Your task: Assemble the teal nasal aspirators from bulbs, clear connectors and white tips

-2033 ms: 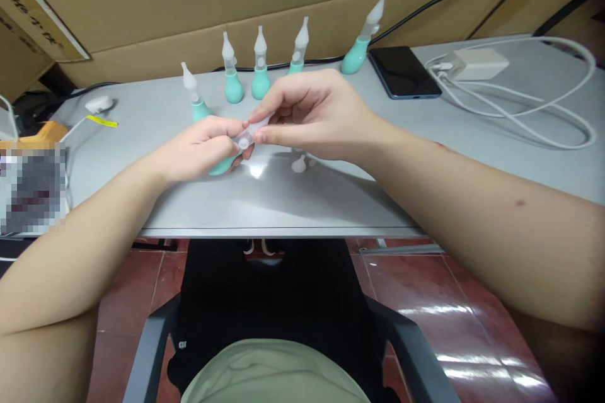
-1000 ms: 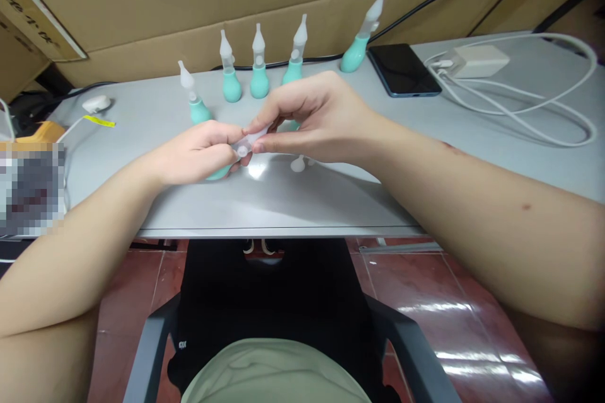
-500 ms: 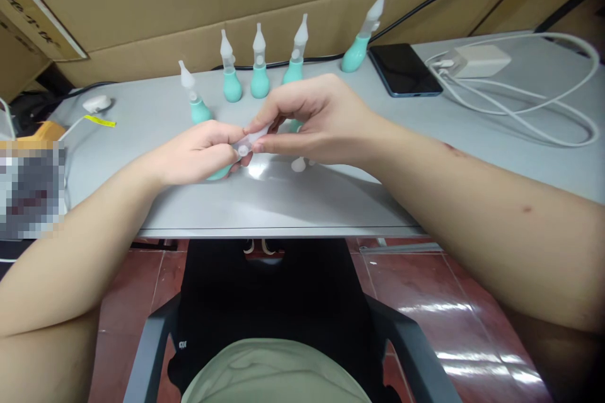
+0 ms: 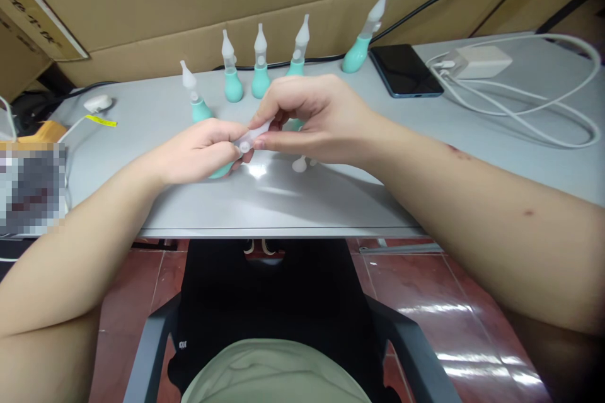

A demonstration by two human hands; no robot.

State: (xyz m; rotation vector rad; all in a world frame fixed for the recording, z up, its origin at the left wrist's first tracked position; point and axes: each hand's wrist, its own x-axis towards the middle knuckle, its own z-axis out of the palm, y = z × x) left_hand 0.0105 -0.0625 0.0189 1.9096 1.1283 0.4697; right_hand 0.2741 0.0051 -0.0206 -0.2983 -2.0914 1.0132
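Between my two hands lies a bulb nasal aspirator (image 4: 221, 171) with a teal bulb and a clear tube. My left hand (image 4: 196, 152) is wrapped round its bulb end, so most of the teal part is hidden. At the other end, the thumb and fingers of my right hand (image 4: 316, 119) pinch its whitish nozzle (image 4: 258, 133); the tip is covered by those fingers. Under my right hand, small white pieces (image 4: 299, 164) rest on the grey table, partly hidden. Another bit of teal (image 4: 295, 124) shows behind my right fingers.
Several similar aspirators, among them a tilted one (image 4: 357, 53), stand along the back of the table (image 4: 283, 208). A black phone (image 4: 404, 69) and a white charger (image 4: 482, 62) with a looped cable lie at right. A cardboard wall (image 4: 165, 0) rises behind.
Both hands keep the same hold on the aspirator, with barely any finger movement. The whole view has shifted very slightly.
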